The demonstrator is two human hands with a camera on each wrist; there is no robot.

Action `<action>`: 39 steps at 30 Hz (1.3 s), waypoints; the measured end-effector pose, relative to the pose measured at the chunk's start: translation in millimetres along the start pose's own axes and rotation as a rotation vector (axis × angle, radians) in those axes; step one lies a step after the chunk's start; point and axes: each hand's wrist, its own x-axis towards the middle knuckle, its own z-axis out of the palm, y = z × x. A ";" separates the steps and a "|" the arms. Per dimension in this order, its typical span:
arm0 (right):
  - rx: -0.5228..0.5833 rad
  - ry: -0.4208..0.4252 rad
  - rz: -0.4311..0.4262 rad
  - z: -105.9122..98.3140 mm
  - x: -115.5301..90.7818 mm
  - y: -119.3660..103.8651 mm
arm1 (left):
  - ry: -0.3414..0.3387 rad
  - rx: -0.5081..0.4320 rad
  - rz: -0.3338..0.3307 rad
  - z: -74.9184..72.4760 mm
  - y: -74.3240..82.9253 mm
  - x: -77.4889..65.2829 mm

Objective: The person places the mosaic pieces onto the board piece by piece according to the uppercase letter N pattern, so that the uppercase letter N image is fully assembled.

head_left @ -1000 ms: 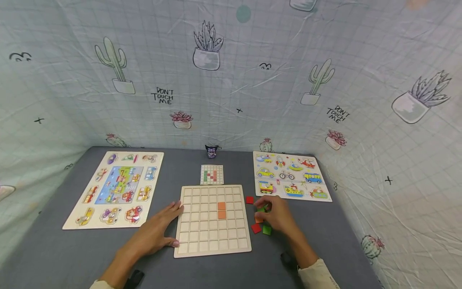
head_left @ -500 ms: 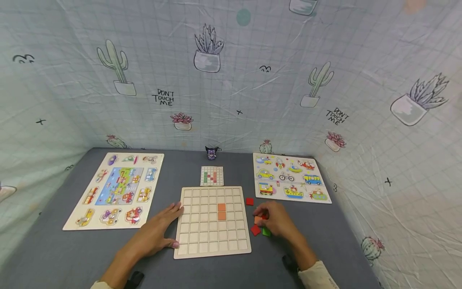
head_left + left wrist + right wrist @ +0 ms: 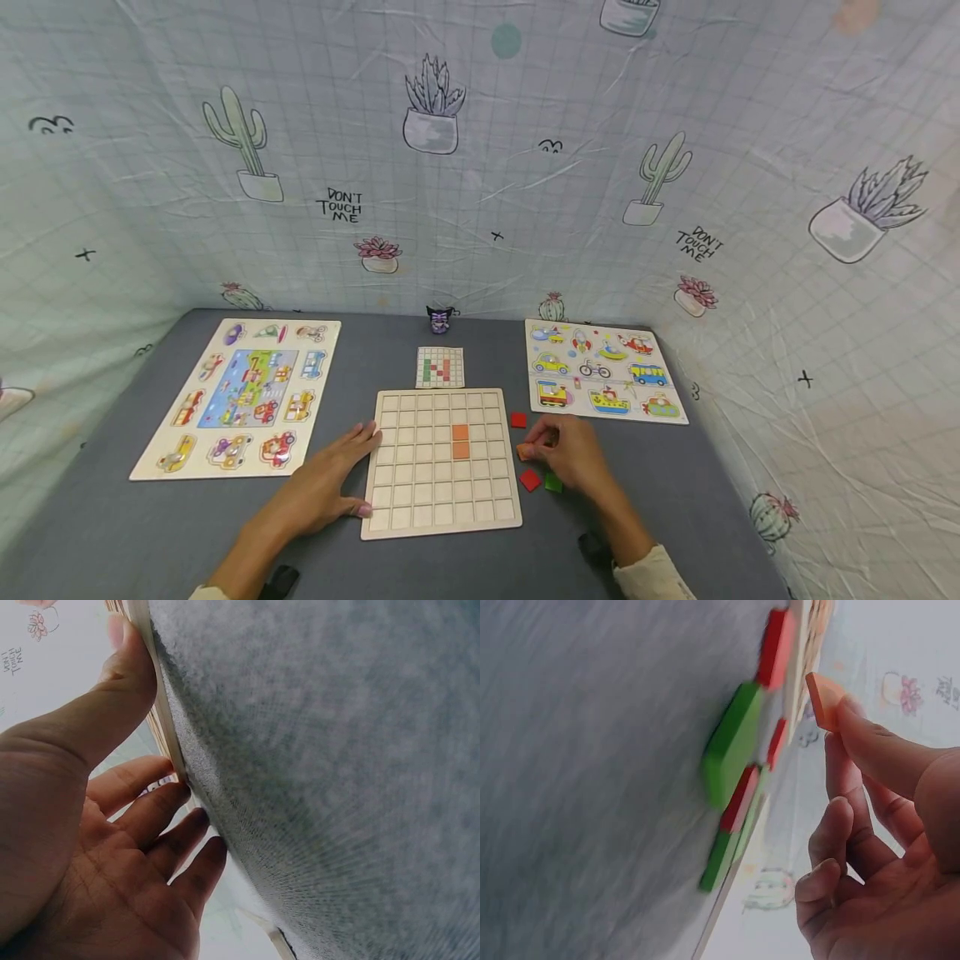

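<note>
Thumb and index finger of my right hand pinch an orange square tile, held up off the table just right of the wooden grid board. My left hand rests along the board's left edge, fingers stretched out and thumb touching its lower corner. Two orange tiles sit one above the other in the grid. Below and beside the right hand lie a red tile, a green tile and another red tile. More green tiles and red ones show in the right wrist view.
A small pattern card with green and red squares lies behind the board, with a purple figurine beyond it. Vehicle peg puzzles stand at left and right. A patterned cloth hangs behind the grey table.
My right hand has picked an orange tile out of the loose pile and moved slightly left with it toward the board. The left hand has stayed at the board's edge.
</note>
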 end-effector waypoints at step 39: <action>-0.034 -0.099 -0.134 62.6 1.7 -63.2 | -0.019 -0.011 -0.020 -1.0 1.3 -1.4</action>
